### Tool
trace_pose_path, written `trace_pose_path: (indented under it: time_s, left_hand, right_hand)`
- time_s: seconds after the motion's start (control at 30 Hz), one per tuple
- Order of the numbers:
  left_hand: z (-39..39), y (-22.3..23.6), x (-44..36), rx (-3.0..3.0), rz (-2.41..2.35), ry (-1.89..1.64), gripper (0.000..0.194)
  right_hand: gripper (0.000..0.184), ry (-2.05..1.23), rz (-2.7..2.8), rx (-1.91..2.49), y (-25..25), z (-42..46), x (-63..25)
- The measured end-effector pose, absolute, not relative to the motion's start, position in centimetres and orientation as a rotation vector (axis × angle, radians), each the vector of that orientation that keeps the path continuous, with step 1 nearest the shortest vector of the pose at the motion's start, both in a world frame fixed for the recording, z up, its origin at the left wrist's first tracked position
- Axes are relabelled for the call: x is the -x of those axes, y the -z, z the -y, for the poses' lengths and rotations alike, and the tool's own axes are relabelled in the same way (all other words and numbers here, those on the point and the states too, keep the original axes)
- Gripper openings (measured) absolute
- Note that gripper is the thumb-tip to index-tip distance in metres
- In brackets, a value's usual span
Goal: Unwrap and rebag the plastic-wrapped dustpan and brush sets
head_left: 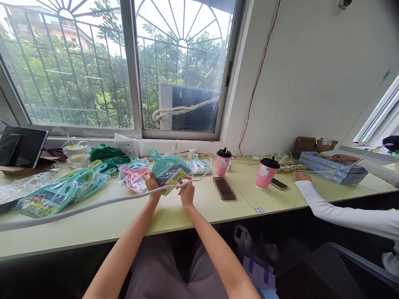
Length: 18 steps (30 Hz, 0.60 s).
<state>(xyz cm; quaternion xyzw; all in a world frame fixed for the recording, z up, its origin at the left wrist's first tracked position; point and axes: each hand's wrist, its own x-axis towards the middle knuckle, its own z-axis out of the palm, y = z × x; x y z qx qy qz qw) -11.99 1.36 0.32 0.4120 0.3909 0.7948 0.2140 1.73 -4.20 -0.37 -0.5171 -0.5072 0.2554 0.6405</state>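
My left hand (151, 184) and my right hand (187, 192) both pinch the lower edge of a teal plastic dustpan (168, 171), which is sealed in a clear bag with a printed label. A white cable (102, 203) runs across the desk and passes in front of my hands. Just left of my left hand lies a bagged pink dustpan (134, 180). Further left is a heap of bagged teal dustpans (56, 195). A bagged pale blue dustpan (199, 166) lies beyond my right hand.
On the pale yellow desk (174, 220) stand pink cups with black lids (266, 172), beside a phone (279, 183). A co-worker's white-sleeved hand (304, 177) rests near blue boxes (332, 169). Green cloth (106, 155) and a tablet (21, 146) lie under the window (181, 70).
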Motion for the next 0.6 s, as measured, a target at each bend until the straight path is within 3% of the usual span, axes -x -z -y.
trace_pose_path:
  time_s: [0.23,0.6]
  left_hand:
    - [-1.1,-0.3,11.5,-1.166,-1.163,-2.251,0.041]
    - [-3.2,0.1,13.4,-1.083,-1.351,-1.969,0.031]
  right_hand:
    - [0.007,-0.906,0.843,1.113,0.0,3.1,-2.1]
    - [0.030,-1.030,0.816,1.033,-1.4,5.5,-5.1]
